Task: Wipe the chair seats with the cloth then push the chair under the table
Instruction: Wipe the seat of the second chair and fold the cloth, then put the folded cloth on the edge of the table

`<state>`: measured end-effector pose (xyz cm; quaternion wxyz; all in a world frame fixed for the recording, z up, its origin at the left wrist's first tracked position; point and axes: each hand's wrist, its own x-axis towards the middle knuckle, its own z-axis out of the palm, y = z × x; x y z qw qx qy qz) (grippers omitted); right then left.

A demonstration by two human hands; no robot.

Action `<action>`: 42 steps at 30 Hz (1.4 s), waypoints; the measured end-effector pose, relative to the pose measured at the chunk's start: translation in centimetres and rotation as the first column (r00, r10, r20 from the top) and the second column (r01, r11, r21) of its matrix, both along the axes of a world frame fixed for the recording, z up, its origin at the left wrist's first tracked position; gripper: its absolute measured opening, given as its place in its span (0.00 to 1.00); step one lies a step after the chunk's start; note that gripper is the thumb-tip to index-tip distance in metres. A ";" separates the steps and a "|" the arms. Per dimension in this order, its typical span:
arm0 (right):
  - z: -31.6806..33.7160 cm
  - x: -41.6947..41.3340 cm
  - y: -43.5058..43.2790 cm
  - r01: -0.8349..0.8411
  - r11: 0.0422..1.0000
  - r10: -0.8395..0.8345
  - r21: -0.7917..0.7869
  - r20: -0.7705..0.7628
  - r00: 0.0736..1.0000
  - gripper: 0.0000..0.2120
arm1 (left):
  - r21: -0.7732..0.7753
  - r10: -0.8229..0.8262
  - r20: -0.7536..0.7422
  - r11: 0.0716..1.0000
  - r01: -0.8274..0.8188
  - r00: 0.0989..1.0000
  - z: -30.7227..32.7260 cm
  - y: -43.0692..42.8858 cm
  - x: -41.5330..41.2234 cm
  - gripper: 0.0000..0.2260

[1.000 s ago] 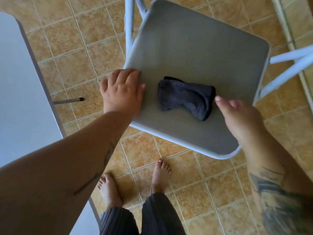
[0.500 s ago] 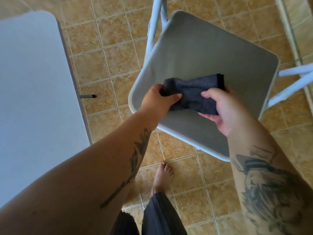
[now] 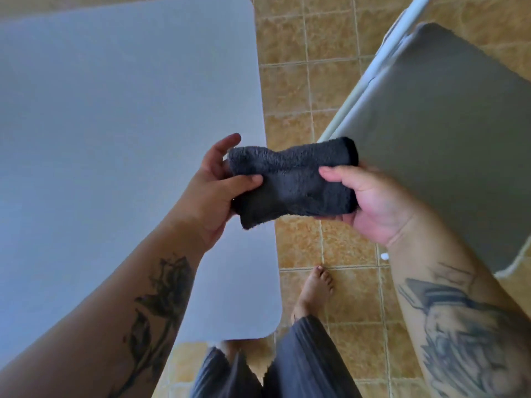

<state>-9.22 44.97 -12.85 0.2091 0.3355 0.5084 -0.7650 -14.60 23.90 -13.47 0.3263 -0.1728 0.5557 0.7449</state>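
Observation:
A dark grey folded cloth hangs in the air between the table and the chair, held at both ends. My left hand pinches its left end with thumb on top. Its right end rests in my right hand, thumb pressed over it. The chair's grey seat fills the right side, with its white metal frame along the seat's left edge. The cloth is lifted off the seat and overlaps only its near left corner in view.
A pale grey table top with rounded corners covers the left half. A strip of tan tiled floor runs between table and chair. My bare foot and dark trouser legs stand in that gap.
The cloth lay on the seat, then both hands took hold of it and lifted it off toward the left. The view swung left, bringing the table into the frame.

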 end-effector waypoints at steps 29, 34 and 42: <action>-2.7 13.2 -13.4 0.047 0.067 0.725 0.997 -0.081 0.684 0.23 | -0.947 -0.755 -0.320 0.234 -0.221 0.573 -2.6 -12.6 16.1 0.14; -5.2 15.8 -14.7 -0.146 -0.089 0.865 0.985 0.149 0.479 0.32 | -0.983 -0.943 -0.143 0.100 -0.155 0.300 -4.9 -13.7 16.5 0.24; -6.4 15.2 -13.7 -0.255 -0.184 0.866 0.949 0.279 0.416 0.36 | -0.981 -0.963 -0.090 0.041 -0.190 0.255 -6.1 -14.1 15.8 0.31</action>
